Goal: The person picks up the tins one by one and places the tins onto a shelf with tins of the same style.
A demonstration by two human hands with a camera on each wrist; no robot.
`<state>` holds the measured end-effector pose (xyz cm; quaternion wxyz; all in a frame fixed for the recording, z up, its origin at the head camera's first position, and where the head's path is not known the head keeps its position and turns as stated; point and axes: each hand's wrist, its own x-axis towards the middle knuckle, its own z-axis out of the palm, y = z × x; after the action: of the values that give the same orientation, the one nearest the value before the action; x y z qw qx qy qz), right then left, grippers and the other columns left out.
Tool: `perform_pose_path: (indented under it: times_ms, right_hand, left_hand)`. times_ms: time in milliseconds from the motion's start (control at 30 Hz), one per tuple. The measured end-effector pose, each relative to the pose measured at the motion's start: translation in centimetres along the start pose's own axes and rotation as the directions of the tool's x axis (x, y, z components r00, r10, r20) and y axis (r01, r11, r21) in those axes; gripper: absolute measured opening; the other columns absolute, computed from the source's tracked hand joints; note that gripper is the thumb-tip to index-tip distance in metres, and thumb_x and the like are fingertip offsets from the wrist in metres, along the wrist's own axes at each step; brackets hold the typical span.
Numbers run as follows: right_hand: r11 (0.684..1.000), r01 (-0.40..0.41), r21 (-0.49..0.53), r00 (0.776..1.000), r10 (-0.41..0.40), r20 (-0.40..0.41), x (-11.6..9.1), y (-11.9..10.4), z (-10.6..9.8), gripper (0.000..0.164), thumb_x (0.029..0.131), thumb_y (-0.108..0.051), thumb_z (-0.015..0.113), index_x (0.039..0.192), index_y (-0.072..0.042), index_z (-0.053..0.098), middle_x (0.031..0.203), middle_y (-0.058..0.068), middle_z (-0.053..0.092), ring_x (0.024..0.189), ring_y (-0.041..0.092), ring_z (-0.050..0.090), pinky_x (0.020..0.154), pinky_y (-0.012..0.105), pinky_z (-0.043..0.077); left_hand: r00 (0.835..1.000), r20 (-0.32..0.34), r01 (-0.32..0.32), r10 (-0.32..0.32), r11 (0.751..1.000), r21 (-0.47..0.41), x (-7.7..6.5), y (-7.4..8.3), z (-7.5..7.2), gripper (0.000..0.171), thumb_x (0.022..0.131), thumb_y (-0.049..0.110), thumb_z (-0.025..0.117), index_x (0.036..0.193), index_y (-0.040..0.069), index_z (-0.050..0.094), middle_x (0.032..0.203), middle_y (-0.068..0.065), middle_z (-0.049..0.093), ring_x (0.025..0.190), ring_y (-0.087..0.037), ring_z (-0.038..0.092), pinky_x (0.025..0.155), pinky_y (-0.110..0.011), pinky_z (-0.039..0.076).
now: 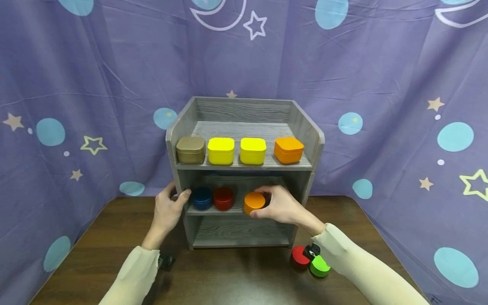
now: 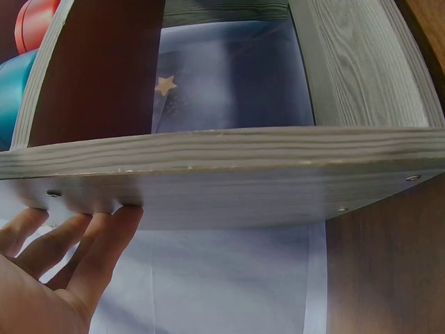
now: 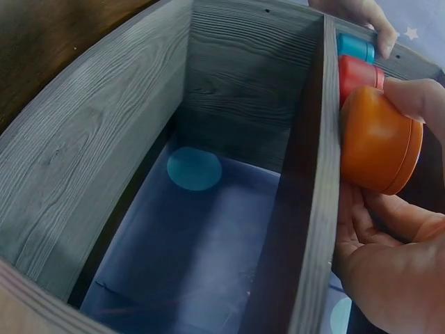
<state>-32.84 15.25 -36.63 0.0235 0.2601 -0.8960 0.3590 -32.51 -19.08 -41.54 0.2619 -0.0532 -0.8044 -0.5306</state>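
Note:
My right hand (image 1: 280, 205) grips a round orange tin (image 1: 254, 202) between thumb and fingers at the middle shelf of a grey wooden shelf unit (image 1: 244, 242). In the right wrist view the orange tin (image 3: 379, 141) is at the shelf board's front edge. Left of it on that shelf stand a round red tin (image 1: 223, 199) and a round blue tin (image 1: 201, 198). My left hand (image 1: 169, 207) rests on the unit's left side panel; in the left wrist view its fingertips (image 2: 128, 212) touch the panel's outer face.
On the top shelf stand a square bronze tin (image 1: 190, 150), two square yellow tins (image 1: 221, 151) and a square orange tin (image 1: 288, 150). A red round tin (image 1: 299, 258) and a green round tin (image 1: 319, 267) lie on the brown table (image 1: 228, 279), beside the right forearm. A patterned purple curtain (image 1: 114, 84) hangs behind.

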Motion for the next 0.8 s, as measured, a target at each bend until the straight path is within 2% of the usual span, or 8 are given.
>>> perform_pose_path:
  times_ms: [233, 567, 800]
  right_hand:
    - [0.999, -0.033, 0.014, 0.999, 0.033, 0.009, 0.6, -0.1, 0.4, 0.068, 0.077, -0.034, 0.093, 0.134, -0.003, 0.074, 0.118, 0.008, 0.08, 0.1, 0.016, 0.069, 0.097, 0.041, 0.058]
    - [0.999, -0.041, 0.019, 0.999, 0.041, 0.035, 1.8, -0.4, 0.9, 0.069, 0.079, -0.033, 0.092, 0.138, -0.002, 0.071, 0.117, 0.008, 0.079, 0.099, 0.017, 0.067, 0.092, 0.036, 0.057]
    - [0.998, -0.056, 0.024, 0.998, 0.055, 0.038, 2.2, -0.6, 1.1, 0.069, 0.081, -0.033, 0.092, 0.139, -0.002, 0.07, 0.121, 0.01, 0.078, 0.102, 0.019, 0.067, 0.096, 0.039, 0.057]
  left_hand:
    - [1.0, 0.014, 0.007, -0.007, 1.0, -0.012, 0.0, 0.2, 0.0, 0.047, 0.094, 0.023, 0.071, 0.135, -0.002, 0.07, 0.126, -0.033, 0.074, 0.079, 0.015, 0.061, 0.068, -0.01, 0.051]
    - [1.0, 0.021, 0.015, -0.016, 1.0, 0.021, 0.0, 0.2, -0.2, 0.046, 0.095, 0.026, 0.071, 0.132, -0.002, 0.071, 0.125, -0.032, 0.075, 0.08, 0.013, 0.062, 0.068, -0.011, 0.05]
    - [0.999, 0.026, 0.023, -0.024, 0.999, 0.023, -0.1, 0.2, -0.2, 0.047, 0.095, 0.027, 0.07, 0.132, -0.002, 0.072, 0.125, -0.032, 0.075, 0.08, 0.008, 0.065, 0.068, -0.011, 0.05]
